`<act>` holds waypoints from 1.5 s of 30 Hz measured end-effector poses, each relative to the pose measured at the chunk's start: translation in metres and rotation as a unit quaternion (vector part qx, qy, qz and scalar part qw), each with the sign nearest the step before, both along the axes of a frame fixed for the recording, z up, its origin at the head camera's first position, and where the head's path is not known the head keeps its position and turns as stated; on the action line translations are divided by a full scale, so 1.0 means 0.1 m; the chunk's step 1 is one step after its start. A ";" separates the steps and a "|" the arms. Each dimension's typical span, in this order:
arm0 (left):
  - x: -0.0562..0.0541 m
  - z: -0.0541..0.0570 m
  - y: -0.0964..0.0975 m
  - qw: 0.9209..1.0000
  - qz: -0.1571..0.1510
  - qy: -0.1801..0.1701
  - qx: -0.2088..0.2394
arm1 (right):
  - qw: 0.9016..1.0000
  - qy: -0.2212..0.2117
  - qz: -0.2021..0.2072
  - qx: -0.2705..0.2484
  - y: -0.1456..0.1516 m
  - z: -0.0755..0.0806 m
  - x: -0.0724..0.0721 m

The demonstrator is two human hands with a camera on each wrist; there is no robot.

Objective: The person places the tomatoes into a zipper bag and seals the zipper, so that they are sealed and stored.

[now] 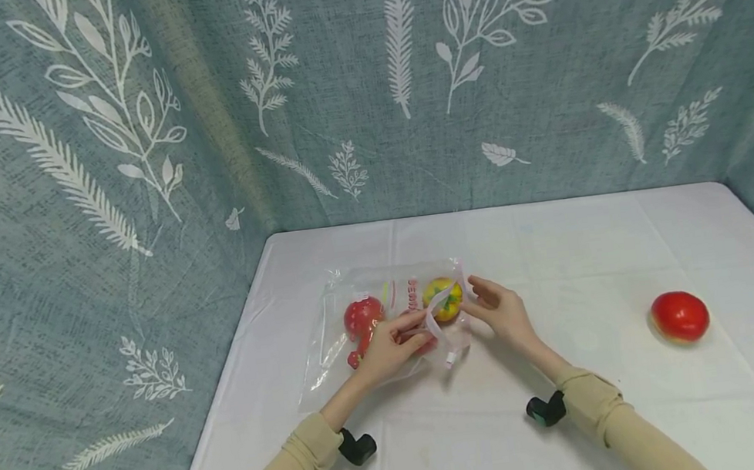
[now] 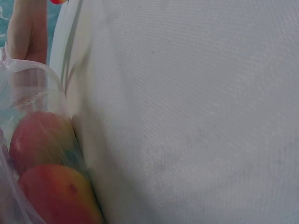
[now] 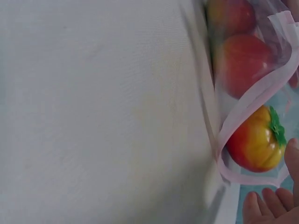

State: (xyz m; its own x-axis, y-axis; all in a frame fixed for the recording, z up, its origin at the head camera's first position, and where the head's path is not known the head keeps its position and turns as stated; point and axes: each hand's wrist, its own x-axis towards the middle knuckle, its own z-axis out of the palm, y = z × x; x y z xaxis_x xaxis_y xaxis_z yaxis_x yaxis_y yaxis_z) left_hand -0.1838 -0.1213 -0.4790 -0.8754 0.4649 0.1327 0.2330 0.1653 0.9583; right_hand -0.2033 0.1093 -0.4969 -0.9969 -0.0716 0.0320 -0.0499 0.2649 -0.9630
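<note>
A clear plastic zip bag [image 1: 323,350] lies on the table with several red fruits [image 1: 362,316] inside. At its mouth, on the right, sits a yellow-and-red fruit [image 3: 256,141] with a green leafy top, like a tomato or persimmon. My left hand [image 1: 390,348] pinches the bag's edge near the pale pink strip [image 3: 261,91] along the mouth. Beside the yellow-and-red fruit, my right hand [image 1: 503,315] has its fingers extended and grips nothing. Through the plastic in the left wrist view show two red-yellow fruits [image 2: 60,193]; the left fingers are hidden there.
A single red fruit [image 1: 680,317] rests on the white tablecloth [image 1: 560,245] at the right. A small slider [image 1: 450,362] hangs at the bag's mouth. A blue-green curtain [image 1: 368,158] with white leaf prints stands behind and left of the table.
</note>
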 end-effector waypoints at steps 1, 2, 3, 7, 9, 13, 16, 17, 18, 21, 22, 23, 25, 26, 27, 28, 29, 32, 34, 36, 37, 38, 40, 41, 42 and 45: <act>0.00 0.00 0.00 1.000 0.000 0.001 -0.001 | 1.000 0.000 0.000 0.003 0.02 0.00 0.00; 0.00 0.00 0.00 1.000 0.000 0.001 -0.001 | 1.000 0.000 0.000 0.004 0.03 0.00 0.01; 0.00 0.00 0.00 1.000 0.001 0.001 -0.003 | 1.000 0.000 0.000 0.006 0.05 0.00 0.01; 0.01 0.01 0.00 1.000 0.006 0.004 -0.012 | 1.000 0.004 -0.003 0.016 0.11 0.00 0.02; 0.01 0.02 -0.01 1.000 0.007 0.004 -0.015 | 1.000 0.007 -0.006 0.017 0.13 0.00 0.03; 0.01 0.02 -0.01 1.000 0.009 0.003 -0.016 | 1.000 0.013 -0.006 0.008 0.18 0.02 0.06; 0.02 0.02 -0.01 1.000 0.007 0.006 -0.015 | 1.000 0.012 -0.005 0.005 0.22 0.03 0.09; 0.02 0.02 -0.01 1.000 0.007 0.007 -0.015 | 1.000 0.012 -0.005 0.007 0.24 0.03 0.10; 0.02 0.02 -0.01 1.000 0.007 0.008 -0.014 | 1.000 0.010 -0.006 0.007 0.25 0.03 0.10; 0.02 0.02 -0.01 1.000 0.008 0.006 -0.013 | 1.000 0.010 -0.006 0.006 0.29 0.05 0.12; 0.02 0.02 -0.01 1.000 0.009 0.004 -0.012 | 1.000 0.011 -0.007 0.007 0.31 0.06 0.12; 0.02 0.02 -0.01 1.000 0.010 0.001 -0.011 | 1.000 0.010 -0.007 0.008 0.32 0.07 0.13; 0.02 0.02 -0.02 1.000 0.012 -0.002 -0.013 | 1.000 0.008 -0.012 0.007 0.34 0.09 0.14; 0.02 0.02 -0.02 1.000 0.014 -0.005 -0.015 | 1.000 0.008 -0.014 0.008 0.36 0.09 0.14; 0.02 0.01 -0.02 1.000 0.016 -0.008 -0.016 | 1.000 0.007 -0.017 0.011 0.37 0.10 0.14; 0.02 0.01 -0.01 1.000 0.016 -0.008 -0.018 | 1.000 0.007 -0.020 0.013 0.39 0.11 0.14; 0.02 0.01 -0.02 1.000 0.015 -0.009 -0.020 | 1.000 0.008 -0.022 0.016 0.40 0.11 0.15; 0.02 0.04 -0.01 0.999 0.015 -0.013 -0.027 | 0.999 0.013 -0.028 0.025 0.45 0.12 0.16; 0.05 0.12 -0.01 0.999 0.013 -0.013 -0.031 | 0.999 0.014 -0.029 0.031 0.48 0.13 0.16; 0.08 0.20 -0.01 0.999 0.013 -0.013 -0.036 | 0.999 0.014 -0.030 0.034 0.50 0.13 0.17; 0.10 0.25 0.00 0.999 0.013 -0.013 -0.037 | 0.999 0.013 -0.031 0.034 0.51 0.14 0.17; 0.11 0.28 0.00 0.999 0.013 -0.009 -0.037 | 0.999 0.012 -0.032 0.033 0.52 0.14 0.17; 0.13 0.32 0.01 0.999 0.013 -0.005 -0.034 | 0.999 0.013 -0.034 0.029 0.54 0.15 0.18; 0.13 0.32 0.01 0.999 0.013 -0.005 -0.033 | 0.999 0.013 -0.035 0.027 0.55 0.16 0.19; 0.13 0.32 0.01 0.999 0.013 -0.004 -0.032 | 0.999 0.012 -0.036 0.025 0.56 0.17 0.19; 0.13 0.31 0.01 1.000 0.011 -0.007 -0.027 | 0.999 0.010 -0.038 0.021 0.59 0.18 0.20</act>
State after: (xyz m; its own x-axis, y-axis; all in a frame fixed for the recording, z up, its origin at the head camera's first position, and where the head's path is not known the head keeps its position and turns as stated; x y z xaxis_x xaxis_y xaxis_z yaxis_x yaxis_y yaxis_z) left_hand -0.1709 -0.1204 -0.4479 -0.8868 0.4521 0.0959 0.2155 0.2209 0.9512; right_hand -0.1828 0.1678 -0.4791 -0.9988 0.0023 0.0496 -0.0465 0.3094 -0.9498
